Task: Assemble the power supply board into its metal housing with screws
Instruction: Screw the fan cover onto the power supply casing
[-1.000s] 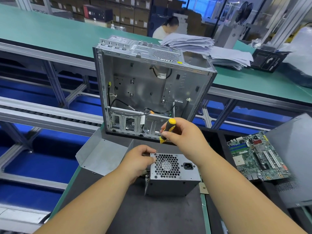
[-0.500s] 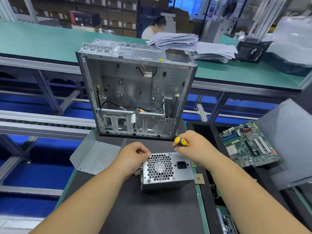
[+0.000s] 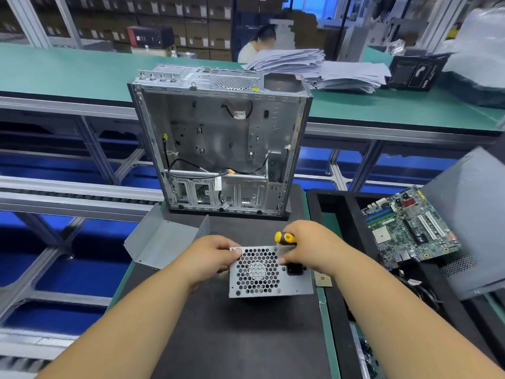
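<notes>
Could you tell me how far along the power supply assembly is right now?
Done: the supply looks closed in its housing. In hand: the left hand grips its corner; the right hand holds the screwdriver at its top edge. Left: whether all screws are in cannot be told.

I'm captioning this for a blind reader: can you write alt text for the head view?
Both hands hold a power supply unit on a dark mat: the left hand grips its left edge, the right hand also clutches a yellow-handled screwdriver. An open computer case stands behind.
</notes>
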Demonstrator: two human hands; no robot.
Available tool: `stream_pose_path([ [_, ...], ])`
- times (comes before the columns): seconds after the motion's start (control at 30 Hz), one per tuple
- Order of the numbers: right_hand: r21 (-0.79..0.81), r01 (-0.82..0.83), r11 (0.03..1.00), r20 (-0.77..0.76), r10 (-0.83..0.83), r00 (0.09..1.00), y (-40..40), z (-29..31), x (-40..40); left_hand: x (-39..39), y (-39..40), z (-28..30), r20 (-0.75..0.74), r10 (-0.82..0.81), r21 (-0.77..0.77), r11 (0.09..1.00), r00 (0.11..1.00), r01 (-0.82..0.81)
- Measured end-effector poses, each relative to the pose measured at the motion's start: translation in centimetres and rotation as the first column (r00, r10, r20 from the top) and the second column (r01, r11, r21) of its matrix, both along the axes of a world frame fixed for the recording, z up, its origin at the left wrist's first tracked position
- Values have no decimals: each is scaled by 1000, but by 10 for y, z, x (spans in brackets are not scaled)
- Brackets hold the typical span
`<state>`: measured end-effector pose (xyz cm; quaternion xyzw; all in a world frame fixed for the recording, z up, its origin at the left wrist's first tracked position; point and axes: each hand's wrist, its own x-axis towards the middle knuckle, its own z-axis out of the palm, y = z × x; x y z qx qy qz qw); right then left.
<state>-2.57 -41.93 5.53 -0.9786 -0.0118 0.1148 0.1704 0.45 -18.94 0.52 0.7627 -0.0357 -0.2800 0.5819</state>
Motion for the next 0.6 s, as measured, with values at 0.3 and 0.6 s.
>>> stream_pose_path([
  [0.3,-126,69,990,167,-47,985,4,-30,-20,-8,-9,-15,330,-46,142,990,943,-1],
  [0.6,-62,-13,998,35,15,999,2,-60,-37,-15,0,-51,323,-138,212,975,936,71],
])
